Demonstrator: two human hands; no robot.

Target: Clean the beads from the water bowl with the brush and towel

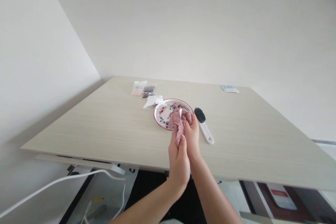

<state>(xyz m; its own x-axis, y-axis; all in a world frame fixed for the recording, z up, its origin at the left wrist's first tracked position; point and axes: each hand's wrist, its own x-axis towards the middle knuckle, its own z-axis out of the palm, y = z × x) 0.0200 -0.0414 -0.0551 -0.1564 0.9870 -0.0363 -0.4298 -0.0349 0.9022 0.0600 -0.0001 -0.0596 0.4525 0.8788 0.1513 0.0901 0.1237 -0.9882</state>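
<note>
Beads [174, 106] sit loose on the plate [164, 114], left hand [180, 164] plus right hand [192, 135] have fingers [183, 145] clenched round pink cloth [177, 123], so midway-ish, probably.

a white wall [183, 24] stands at twelve o'clock, a side wall [34, 56] at nine, around a pale wood-grain table [105, 122].

The cloth [176, 120] I'm holding at the plate [166, 112] looks matt, rough and fluffy, while the plate itself looks hard and smooth. Right of the plate I see a brush [206, 132] with a smooth plastic handle and rough bristles; beyond its left side are shiny, clear plastic bags [138, 90]. Under the plate, my tabletop [105, 122] looks matt, with a fine wood grain.
</note>
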